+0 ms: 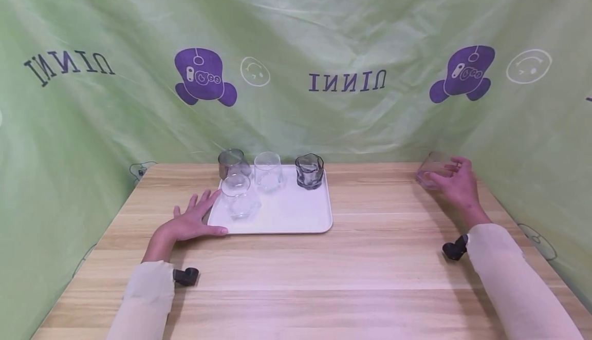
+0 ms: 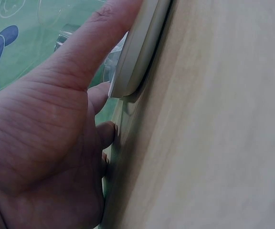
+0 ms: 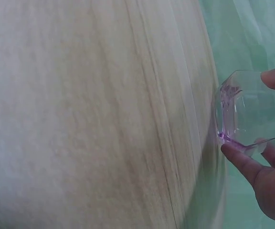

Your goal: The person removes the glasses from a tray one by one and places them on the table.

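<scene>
At the far right of the table, my right hand (image 1: 460, 188) grips a clear, pink-tinted glass (image 1: 427, 171) between thumb and fingers. The right wrist view shows the same faceted glass (image 3: 229, 114) with purplish lower edges, close to the table's edge. My left hand (image 1: 191, 221) rests at the near left corner of a white tray (image 1: 291, 224), fingers spread along its left side and thumb straight along the front rim. On the tray stand a clear glass (image 1: 240, 205) near that hand, another clear glass (image 1: 268, 173), and a dark wavy glass (image 1: 310, 171).
A smoky grey glass (image 1: 229, 161) stands at the tray's back left corner, partly behind the nearer clear glass. The wooden table (image 1: 370, 273) is bordered by a green printed curtain (image 1: 370, 124) at the back and sides. Cables (image 1: 140, 169) show beyond the table's edges.
</scene>
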`<state>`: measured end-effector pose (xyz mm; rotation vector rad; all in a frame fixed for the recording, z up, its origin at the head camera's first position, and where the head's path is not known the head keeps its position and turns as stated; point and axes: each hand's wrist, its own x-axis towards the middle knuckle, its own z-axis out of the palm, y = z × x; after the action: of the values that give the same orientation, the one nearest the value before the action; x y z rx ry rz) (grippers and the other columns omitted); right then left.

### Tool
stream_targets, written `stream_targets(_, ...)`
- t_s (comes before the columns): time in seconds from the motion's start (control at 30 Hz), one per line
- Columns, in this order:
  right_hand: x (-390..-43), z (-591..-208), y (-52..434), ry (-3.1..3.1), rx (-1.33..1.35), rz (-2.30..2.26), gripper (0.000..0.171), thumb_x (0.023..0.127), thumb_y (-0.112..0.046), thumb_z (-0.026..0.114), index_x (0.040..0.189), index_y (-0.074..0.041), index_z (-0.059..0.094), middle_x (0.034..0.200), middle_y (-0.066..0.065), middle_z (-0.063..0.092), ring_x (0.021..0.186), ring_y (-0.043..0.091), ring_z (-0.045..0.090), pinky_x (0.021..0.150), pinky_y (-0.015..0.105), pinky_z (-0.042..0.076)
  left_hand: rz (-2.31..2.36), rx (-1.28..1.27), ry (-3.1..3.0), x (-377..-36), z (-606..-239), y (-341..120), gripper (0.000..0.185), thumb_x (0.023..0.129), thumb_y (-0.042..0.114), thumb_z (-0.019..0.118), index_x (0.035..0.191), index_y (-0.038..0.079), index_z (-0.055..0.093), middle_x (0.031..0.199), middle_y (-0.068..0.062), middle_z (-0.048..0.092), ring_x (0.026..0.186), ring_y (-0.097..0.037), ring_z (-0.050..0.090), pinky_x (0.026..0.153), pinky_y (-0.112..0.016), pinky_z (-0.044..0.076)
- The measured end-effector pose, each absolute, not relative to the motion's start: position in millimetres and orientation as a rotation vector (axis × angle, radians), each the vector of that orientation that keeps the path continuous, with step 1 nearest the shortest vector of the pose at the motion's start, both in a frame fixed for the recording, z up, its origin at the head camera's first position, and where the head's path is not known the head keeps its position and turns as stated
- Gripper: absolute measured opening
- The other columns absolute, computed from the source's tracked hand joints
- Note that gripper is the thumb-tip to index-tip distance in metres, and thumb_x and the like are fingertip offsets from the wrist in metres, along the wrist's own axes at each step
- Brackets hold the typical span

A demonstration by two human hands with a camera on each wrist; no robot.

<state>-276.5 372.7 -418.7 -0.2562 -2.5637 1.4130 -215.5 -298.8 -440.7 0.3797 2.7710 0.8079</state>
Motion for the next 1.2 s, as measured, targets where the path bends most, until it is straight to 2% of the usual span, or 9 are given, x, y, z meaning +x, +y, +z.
stream_targets(0.2,-277.1,-418.8,374.7,-2.589,-0.241,1.393,0.106,0.094,-0.039,0.076,0.161,0.001,0.004,0.159,0.033,0.028,0.139,0.054,0.036,0.112,0.065,0.033,0.783,0.367,2.765,-214.5,-436.0,-295.9,0.118,0.082,0.062,0.078,0.167,0.013,0.011,0.168,-0.029,-0.003,0.149,-0.056,-0.013,0.101,-0.083,-0.015)
stream_targets(0.63,-275.2,-420.3,374.8,-2.604,-0.248,1.416,0.110,0.093,-0.043,0.077,0.162,-0.002,0.002,0.162,0.032,0.023,0.142,0.055,0.030,0.114,0.067,0.027,0.760,0.354,2.765,-214.9,-435.8,-295.8,0.118,0.082,0.062,0.078,0.167,0.014,0.011,0.168,-0.028,-0.003,0.149,-0.055,-0.012,0.102,-0.082,-0.015)
stream_targets(1.03,-277.5,-420.2,377.2,-2.640,-0.219,1.374,0.110,0.095,-0.045,0.074,0.161,0.001,0.001,0.160,0.036,0.022,0.141,0.058,0.030,0.112,0.068,0.028,0.768,0.357,2.765,-214.7,-435.3,-296.3,0.118,0.082,0.061,0.078,0.167,0.014,0.010,0.168,-0.028,-0.003,0.149,-0.055,-0.013,0.102,-0.083,-0.015)
stream_targets(1.2,-278.2,-420.8,377.6,-2.639,-0.220,1.364,0.111,0.095,-0.045,0.074,0.161,0.003,-0.001,0.160,0.040,0.016,0.142,0.060,0.025,0.113,0.069,0.026,0.763,0.349,2.764,-214.7,-434.9,-296.4,0.119,0.082,0.062,0.078,0.167,0.013,0.010,0.168,-0.027,-0.004,0.149,-0.055,-0.013,0.102,-0.082,-0.015)
